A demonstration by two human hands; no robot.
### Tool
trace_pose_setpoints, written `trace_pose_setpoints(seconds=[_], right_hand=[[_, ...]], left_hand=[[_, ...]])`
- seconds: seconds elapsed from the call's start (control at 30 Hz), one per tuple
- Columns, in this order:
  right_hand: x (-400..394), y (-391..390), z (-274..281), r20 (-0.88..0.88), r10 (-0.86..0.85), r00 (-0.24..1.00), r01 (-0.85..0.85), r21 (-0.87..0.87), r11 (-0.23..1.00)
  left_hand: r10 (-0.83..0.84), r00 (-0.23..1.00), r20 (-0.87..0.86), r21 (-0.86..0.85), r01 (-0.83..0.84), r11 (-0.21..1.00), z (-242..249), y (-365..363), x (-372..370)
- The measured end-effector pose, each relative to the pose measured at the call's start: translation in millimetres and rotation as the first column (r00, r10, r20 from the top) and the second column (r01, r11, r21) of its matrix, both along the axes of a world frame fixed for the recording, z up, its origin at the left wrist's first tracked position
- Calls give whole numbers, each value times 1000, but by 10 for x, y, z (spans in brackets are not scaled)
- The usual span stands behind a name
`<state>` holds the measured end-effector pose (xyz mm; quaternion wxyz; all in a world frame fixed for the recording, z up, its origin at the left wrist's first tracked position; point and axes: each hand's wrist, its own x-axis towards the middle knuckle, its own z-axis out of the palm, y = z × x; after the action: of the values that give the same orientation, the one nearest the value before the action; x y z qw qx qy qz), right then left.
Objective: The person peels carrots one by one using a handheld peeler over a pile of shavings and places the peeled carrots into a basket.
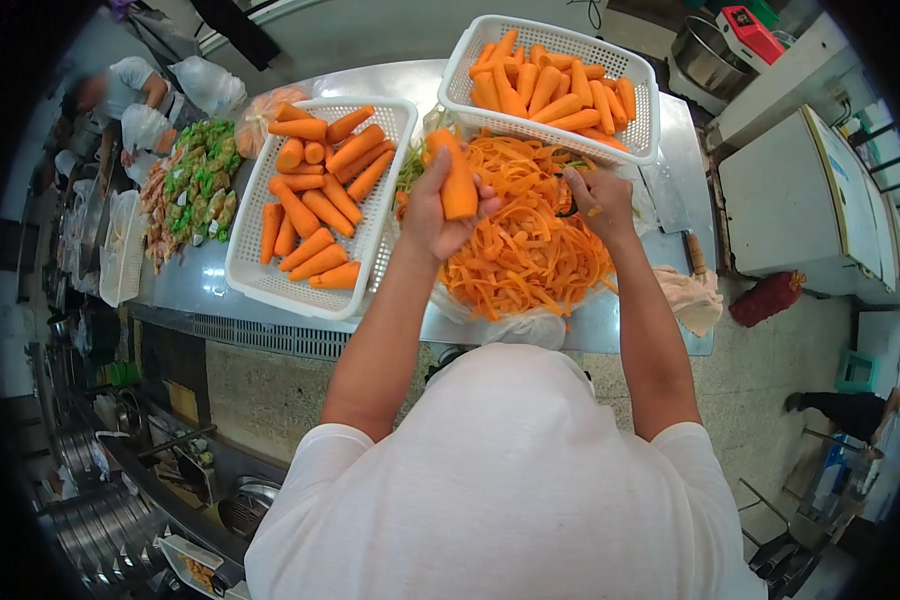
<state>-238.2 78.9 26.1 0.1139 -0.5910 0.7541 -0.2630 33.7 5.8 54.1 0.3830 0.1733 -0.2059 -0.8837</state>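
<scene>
My left hand (pixel 430 216) is wrapped round a thick orange carrot (pixel 457 185), which it holds up and tilted over a heap of carrot peelings (pixel 525 265). To the right, my right hand (pixel 606 200) is closed on a peeler (pixel 567 207), mostly hidden by the fingers; its dark end points toward the peelings. Hand and peeler are apart from the carrot. Left of the heap stands a white perforated basket (pixel 402 130) of carrots. A second white basket (pixel 460 75), also holding carrots, stands behind the heap.
A broad knife (pixel 667 200) with a wooden handle and a pale cloth (pixel 692 300) lie at the metal table's (pixel 180 290) right end. Green-wrapped produce (pixel 205 185) is piled at left, near another person (pixel 135 85). A red sack (pixel 767 299) lies on the floor by a white freezer (pixel 790 200).
</scene>
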Motion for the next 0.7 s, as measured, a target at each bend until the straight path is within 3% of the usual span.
trace_pose_setpoints(seconds=[0.07,0.13,0.17,0.23,0.37,0.43,0.47,0.53,0.57,0.63,0.67,0.7], right_hand=[[112,-20,96,45,52,998,-50,-48,998],[288,-16,207,-121,179,976,-213,-392,895],[369,-8,274,-123,183,975,-217,-389,895],[537,-9,396,-284,281,917,-384,-433,816],[725,-88,403,-442,354,824,-547,-459,700],[577,-326,311,-469,368,803,-552,-354,755],[470,-452,304,-468,365,805,-549,-355,756],[292,-635,331,-461,249,852,-416,-307,856],[281,-625,317,-460,247,853,-415,-309,856],[329,-597,341,-420,249,873,-398,-317,861],[361,-577,346,-403,259,877,-399,-314,861],[486,-502,340,-430,291,854,-453,-343,823]], left_hand=[[0,1000,10,40,-1,999,-185,14,-91],[-90,992,90,99,81,992,-327,-2,-151],[-87,992,87,102,78,992,-362,22,-191],[-49,965,256,130,16,991,-321,99,-293],[3,969,248,253,-68,965,-226,190,-412],[-188,949,254,35,185,982,-412,119,-255],[-191,948,254,34,188,982,-459,89,-169],[-377,892,251,49,377,925,-443,46,-49],[-377,891,253,48,378,925,-442,67,-51],[-196,944,265,71,184,980,-405,121,-104],[-181,949,257,72,168,983,-389,103,-167],[-113,960,256,175,69,982,-382,68,-241]])
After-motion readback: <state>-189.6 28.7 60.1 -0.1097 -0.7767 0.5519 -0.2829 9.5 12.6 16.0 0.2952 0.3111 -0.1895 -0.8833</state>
